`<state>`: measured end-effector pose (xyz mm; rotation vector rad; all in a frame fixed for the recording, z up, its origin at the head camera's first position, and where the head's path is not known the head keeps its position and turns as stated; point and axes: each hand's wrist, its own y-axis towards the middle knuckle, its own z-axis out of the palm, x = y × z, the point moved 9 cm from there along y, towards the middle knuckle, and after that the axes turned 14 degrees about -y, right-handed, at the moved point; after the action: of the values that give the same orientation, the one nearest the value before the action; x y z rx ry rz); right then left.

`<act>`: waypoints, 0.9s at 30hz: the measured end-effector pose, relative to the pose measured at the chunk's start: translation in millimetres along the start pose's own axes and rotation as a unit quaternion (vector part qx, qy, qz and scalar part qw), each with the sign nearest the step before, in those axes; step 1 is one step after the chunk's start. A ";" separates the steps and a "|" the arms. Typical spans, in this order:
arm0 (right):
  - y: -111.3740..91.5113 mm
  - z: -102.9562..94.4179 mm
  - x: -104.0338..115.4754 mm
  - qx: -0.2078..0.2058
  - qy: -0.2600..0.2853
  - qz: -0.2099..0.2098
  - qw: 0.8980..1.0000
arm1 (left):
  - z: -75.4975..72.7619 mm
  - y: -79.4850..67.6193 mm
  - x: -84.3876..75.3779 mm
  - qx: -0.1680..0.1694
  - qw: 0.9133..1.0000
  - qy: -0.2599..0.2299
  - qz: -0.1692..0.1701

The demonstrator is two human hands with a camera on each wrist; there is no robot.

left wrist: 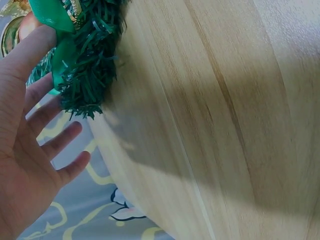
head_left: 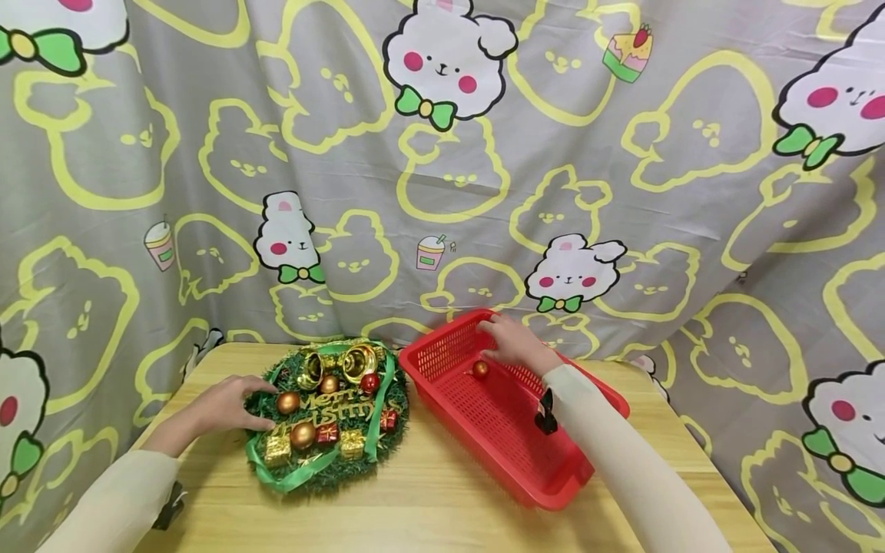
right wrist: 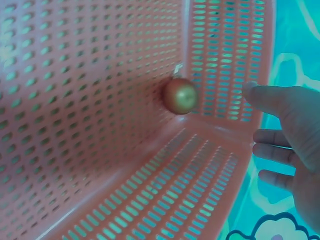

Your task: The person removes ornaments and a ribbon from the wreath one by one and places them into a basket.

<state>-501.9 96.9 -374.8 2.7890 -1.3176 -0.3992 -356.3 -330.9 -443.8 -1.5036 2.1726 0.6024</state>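
A round green tinsel Christmas wreath (head_left: 356, 438) lies on the table, trimmed with gold bells (head_left: 359, 362), copper-coloured baubles (head_left: 303, 435), small gift boxes and a green ribbon (head_left: 297, 472). At its left edge is my left hand (head_left: 224, 407); in the left wrist view the thumb and forefinger reach the ribbon and tinsel while the other fingers are spread. My right hand (head_left: 518, 342) hovers over the far end of a red perforated plastic basket (head_left: 449, 415), holding nothing. A single copper bauble (right wrist: 181, 96) lies in a far corner of the basket, apart from the fingers.
The wooden table (head_left: 387, 514) carries the wreath on the left and the basket on the right, their edges close together. Behind the table hangs a grey curtain (head_left: 359, 192) with rabbit prints; the basket's far end is near it.
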 end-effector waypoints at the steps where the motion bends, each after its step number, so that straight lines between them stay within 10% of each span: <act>1: 0.9 -2.4 -0.2 -0.004 0.012 0.003 1.000 | -0.2 0.1 0.0 0.000 1.000 0.001 0.001; 15: 14.2 -45.7 14.7 -0.052 0.154 0.026 0.986 | 1.4 1.2 3.6 0.006 1.000 -0.008 -0.013; 27: 27.3 -81.3 74.5 -0.093 0.194 -0.055 0.975 | 0.6 12.0 3.8 0.035 0.999 0.001 -0.031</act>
<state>-457.5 15.9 -308.7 2.6106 -0.9898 0.0226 -368.7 -329.6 -445.2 -1.5291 2.1181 0.4995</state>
